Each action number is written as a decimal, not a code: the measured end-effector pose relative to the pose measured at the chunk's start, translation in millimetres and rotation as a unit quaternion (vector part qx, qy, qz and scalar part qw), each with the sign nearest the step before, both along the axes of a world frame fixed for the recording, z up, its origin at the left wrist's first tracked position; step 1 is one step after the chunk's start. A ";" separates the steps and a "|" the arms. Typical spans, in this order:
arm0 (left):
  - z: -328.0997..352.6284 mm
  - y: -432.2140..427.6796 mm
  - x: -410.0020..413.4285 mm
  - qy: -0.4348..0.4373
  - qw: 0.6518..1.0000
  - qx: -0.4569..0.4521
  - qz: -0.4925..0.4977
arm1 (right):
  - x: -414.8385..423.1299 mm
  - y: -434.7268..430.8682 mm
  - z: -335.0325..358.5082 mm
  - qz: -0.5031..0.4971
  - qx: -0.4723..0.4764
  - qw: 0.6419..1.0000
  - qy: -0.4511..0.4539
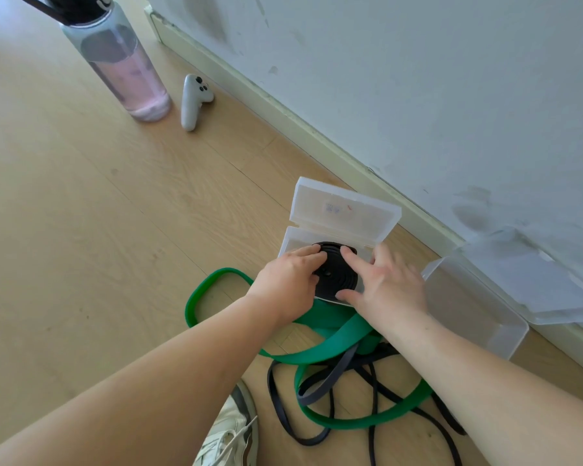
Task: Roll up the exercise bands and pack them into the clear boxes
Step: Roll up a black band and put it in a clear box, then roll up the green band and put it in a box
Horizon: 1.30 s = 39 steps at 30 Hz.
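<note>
A rolled-up black band [335, 274] lies in a small clear box [292, 242] on the floor, whose hinged lid [342, 211] stands open behind it. My left hand [285, 282] presses the roll from the left with fingers laid over its top. From the right my right hand [389, 285] holds the roll, fingers on its top and thumb at its near edge. A loose green band [330, 326] and thin black bands [317, 391] lie tangled on the floor just in front of the box.
A second, larger clear box [475, 307] with its lid [552, 287] open sits to the right against the wall. A pink water bottle [128, 68] and a white controller [194, 100] stand at the back left. A sneaker [233, 432] is at the bottom edge.
</note>
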<state>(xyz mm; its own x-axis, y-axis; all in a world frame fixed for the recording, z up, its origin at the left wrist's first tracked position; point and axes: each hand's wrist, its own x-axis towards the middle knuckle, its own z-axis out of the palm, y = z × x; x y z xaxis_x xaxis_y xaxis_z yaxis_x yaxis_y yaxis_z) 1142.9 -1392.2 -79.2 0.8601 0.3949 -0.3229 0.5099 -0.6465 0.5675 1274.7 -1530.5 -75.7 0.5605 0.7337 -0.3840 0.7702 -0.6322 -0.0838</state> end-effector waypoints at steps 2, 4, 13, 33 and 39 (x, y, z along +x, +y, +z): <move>-0.2 -0.3 1.1 -0.018 0.999 -0.027 0.030 | -1.7 2.3 -1.8 0.006 -0.009 1.000 -0.007; -3.5 1.5 0.0 -0.010 0.998 -0.045 0.036 | -1.6 4.1 -3.5 0.016 -0.023 0.999 -0.016; -2.0 5.3 12.5 0.015 1.000 0.003 -0.010 | 13.4 16.5 1.8 0.003 -0.037 0.999 -0.011; 12.0 -68.1 -56.9 0.022 0.998 0.051 -0.022 | -26.7 -53.0 31.3 -0.003 -0.019 0.993 0.115; 5.5 -36.5 -66.6 0.198 0.977 0.059 -0.062 | -22.2 -34.5 25.3 0.061 0.003 0.990 0.126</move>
<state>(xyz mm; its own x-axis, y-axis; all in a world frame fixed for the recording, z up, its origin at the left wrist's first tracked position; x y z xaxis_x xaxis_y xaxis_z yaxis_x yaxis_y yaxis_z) 1076.2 -1428.6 -73.7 0.7211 0.3505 -0.5977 0.5878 -0.7661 0.2599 1252.5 -1564.9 -50.4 0.3552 0.7925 -0.4957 0.7946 -0.5353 -0.2864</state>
